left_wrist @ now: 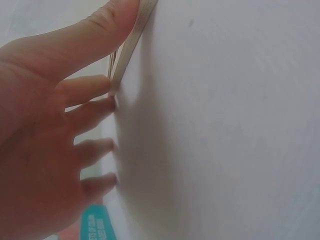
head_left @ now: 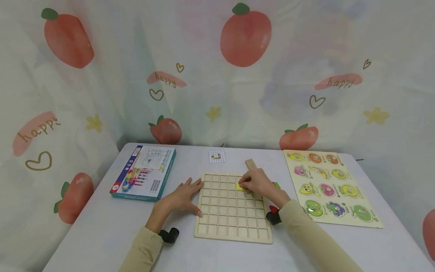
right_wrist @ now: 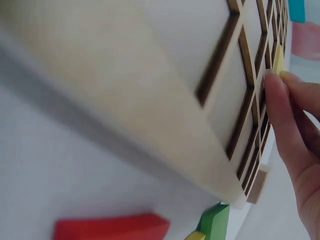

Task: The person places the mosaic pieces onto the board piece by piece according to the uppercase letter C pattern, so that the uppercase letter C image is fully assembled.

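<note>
A light wooden grid board (head_left: 233,239) with rows of square cells lies in the middle of the white table. Over its upper right cells my right hand (head_left: 257,183) pinches a small yellow block (head_left: 239,186) between thumb and fingers. In the right wrist view the yellow block (right_wrist: 279,60) is at the raised grid lines, partly covered by the fingertips. My left hand (head_left: 181,197) rests against the board's left edge, fingers spread and thumb on the near part of that edge. The left wrist view shows its thumb (left_wrist: 95,37) along the board's side, nothing gripped.
Right of the board lie a red block (right_wrist: 112,227), a green block (right_wrist: 216,222) and part of a yellow one. A wooden piece (head_left: 250,164) and a pattern card (head_left: 217,156) lie beyond it. A boxed set (head_left: 158,160) stands left, a fruit puzzle board (head_left: 319,181) right.
</note>
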`<state>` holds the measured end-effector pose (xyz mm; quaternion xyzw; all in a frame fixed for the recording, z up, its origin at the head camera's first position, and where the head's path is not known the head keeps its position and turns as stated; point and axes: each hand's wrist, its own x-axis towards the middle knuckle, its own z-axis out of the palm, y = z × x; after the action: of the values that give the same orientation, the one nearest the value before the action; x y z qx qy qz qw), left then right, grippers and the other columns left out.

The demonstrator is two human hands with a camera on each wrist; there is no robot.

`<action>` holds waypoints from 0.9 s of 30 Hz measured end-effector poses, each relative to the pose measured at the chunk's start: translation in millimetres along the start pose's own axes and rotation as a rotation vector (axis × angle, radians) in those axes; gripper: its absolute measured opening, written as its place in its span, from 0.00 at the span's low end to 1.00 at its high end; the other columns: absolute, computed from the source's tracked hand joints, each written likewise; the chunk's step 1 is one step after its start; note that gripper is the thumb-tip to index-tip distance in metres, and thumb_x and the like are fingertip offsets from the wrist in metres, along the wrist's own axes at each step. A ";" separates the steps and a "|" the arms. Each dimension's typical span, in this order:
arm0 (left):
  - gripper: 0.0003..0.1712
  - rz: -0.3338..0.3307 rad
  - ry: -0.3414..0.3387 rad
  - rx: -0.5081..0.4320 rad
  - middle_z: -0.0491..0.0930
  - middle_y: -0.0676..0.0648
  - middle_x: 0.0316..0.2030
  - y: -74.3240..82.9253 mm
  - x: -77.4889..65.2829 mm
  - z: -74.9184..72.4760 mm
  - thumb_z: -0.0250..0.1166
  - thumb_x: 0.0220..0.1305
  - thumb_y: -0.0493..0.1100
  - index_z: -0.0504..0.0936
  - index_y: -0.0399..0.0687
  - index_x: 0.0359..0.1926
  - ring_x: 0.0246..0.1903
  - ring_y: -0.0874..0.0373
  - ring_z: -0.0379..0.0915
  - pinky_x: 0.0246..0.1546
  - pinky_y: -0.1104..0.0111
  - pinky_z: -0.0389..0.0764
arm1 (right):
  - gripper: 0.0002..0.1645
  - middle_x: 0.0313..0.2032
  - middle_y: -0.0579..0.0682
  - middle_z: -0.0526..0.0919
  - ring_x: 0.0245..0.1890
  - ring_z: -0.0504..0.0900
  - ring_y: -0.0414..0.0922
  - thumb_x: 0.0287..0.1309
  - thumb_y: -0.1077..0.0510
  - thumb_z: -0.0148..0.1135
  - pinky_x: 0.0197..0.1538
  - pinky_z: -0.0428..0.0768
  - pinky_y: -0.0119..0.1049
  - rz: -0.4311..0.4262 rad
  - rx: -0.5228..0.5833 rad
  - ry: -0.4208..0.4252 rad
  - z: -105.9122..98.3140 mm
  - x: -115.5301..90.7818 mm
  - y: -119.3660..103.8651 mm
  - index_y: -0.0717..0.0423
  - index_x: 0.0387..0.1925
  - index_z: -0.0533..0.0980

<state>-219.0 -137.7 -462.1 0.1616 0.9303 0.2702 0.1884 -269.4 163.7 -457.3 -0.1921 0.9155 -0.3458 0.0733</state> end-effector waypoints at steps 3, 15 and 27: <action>0.63 -0.001 -0.004 0.002 0.53 0.46 0.81 -0.5 -0.8 0.3 0.85 0.45 0.52 0.61 0.46 0.79 0.82 0.41 0.35 0.82 0.45 0.40 | 0.04 0.30 0.51 0.89 0.22 0.84 0.39 0.61 0.66 0.70 0.30 0.85 0.29 0.020 0.039 -0.012 0.1 -3.9 3.1 0.63 0.37 0.88; 0.63 0.016 0.005 0.003 0.54 0.45 0.81 -2.9 -2.5 0.0 0.85 0.44 0.52 0.62 0.45 0.79 0.82 0.40 0.36 0.81 0.45 0.41 | 0.06 0.42 0.50 0.88 0.38 0.81 0.42 0.64 0.63 0.68 0.41 0.82 0.30 -0.007 -0.001 0.022 -19.3 -24.5 15.5 0.56 0.41 0.88; 0.63 0.016 0.011 0.004 0.54 0.46 0.81 -0.4 -2.9 0.4 0.85 0.44 0.52 0.62 0.45 0.79 0.82 0.41 0.36 0.81 0.45 0.42 | 0.09 0.40 0.53 0.88 0.34 0.81 0.45 0.66 0.61 0.66 0.35 0.81 0.32 0.082 -0.024 0.048 -56.5 -46.6 39.1 0.57 0.46 0.87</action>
<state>-216.3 -139.0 -461.9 0.1679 0.9305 0.2708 0.1808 -253.6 243.5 -440.7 -0.1469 0.9283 -0.3359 0.0630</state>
